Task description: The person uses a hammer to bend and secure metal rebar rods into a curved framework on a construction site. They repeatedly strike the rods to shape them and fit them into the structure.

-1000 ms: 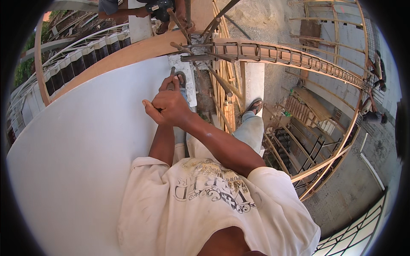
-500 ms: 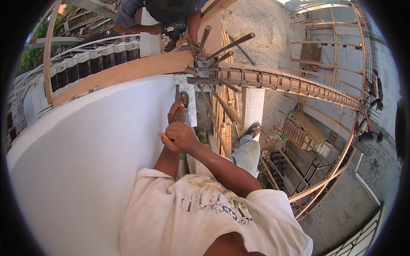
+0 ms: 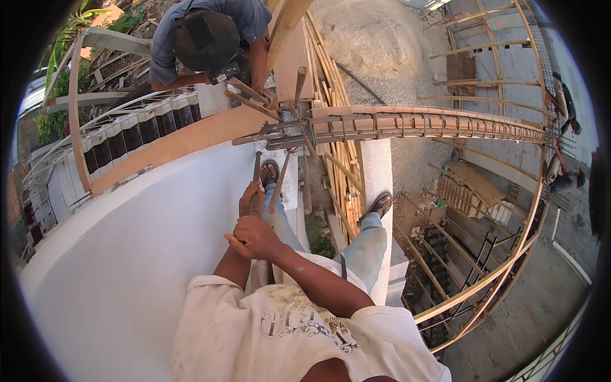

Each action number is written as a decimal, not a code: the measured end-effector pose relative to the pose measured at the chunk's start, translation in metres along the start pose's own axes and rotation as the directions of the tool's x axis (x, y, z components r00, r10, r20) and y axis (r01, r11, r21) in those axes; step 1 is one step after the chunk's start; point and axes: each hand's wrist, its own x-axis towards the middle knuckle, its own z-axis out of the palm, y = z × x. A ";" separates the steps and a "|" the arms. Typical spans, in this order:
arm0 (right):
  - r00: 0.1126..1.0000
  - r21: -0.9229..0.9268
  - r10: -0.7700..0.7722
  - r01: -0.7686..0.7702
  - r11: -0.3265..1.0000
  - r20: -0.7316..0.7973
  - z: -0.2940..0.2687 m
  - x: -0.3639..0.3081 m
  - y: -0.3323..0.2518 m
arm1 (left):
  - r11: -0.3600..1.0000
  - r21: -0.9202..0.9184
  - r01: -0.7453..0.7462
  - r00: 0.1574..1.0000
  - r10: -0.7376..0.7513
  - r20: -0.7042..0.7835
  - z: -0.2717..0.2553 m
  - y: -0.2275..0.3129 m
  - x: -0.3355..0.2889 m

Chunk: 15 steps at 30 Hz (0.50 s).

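Observation:
Both my hands are closed one behind the other around a rusty metal bar (image 3: pixel 257 167). My left hand (image 3: pixel 251 198) is farther along it, fingers wrapped round. Closer to my body, my right hand (image 3: pixel 253 237) grips the same bar, partly hiding it. The far end of the bar comes up near a joint where several thick steel rods (image 3: pixel 300 88) stick up and out. From that joint a rebar cage (image 3: pixel 420 125) with stirrups runs off to the right. Across the joint, a co-worker (image 3: pixel 209 44) in a grey shirt leans over, one hand beside the rods.
A smooth white wall (image 3: pixel 146 254) fills the left, with a wooden board (image 3: pixel 184 143) along its far side. My feet stand high up, one on a pale concrete ledge (image 3: pixel 377 169). Bamboo poles (image 3: pixel 347 184) lean below. Farther down are gravel (image 3: pixel 407 83) and timber scaffolding (image 3: pixel 490 280).
The view has shifted. The bar and both hands sit slightly lower and further left. The co-worker shows more fully, and some rod ends near the joint now point further left.

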 end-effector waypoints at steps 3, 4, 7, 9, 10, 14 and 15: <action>0.980 0.000 0.071 -0.073 0.997 0.187 -0.027 -0.007 -0.020 | 0.984 -0.169 0.057 0.998 -0.056 0.012 0.004 0.013 -0.009; 0.931 -0.059 0.156 -0.144 0.988 0.331 -0.038 -0.007 -0.025 | 0.921 -0.321 0.221 0.975 -0.212 0.062 0.004 0.021 -0.012; 0.974 0.028 -0.089 0.085 0.996 0.209 -0.072 -0.026 -0.041 | 0.978 -0.140 0.153 0.969 -0.176 -0.172 0.003 0.055 -0.023; 0.985 -0.006 -0.036 0.037 0.999 0.169 -0.090 -0.049 -0.040 | 0.987 -0.113 0.113 0.978 -0.131 -0.165 -0.008 0.082 -0.024; 0.986 -0.080 0.006 0.007 0.997 0.169 -0.099 -0.061 -0.034 | 0.999 0.052 0.013 0.982 -0.003 -0.191 -0.015 0.095 -0.023; 0.654 -0.511 0.632 -0.407 0.757 0.416 -0.131 -0.108 0.012 | 0.975 -0.219 0.035 0.978 -0.078 -0.193 -0.038 0.148 -0.012; 0.657 -0.514 0.624 -0.394 0.762 0.423 -0.136 -0.116 0.024 | 0.960 -0.270 0.076 0.976 -0.127 -0.176 -0.046 0.161 -0.009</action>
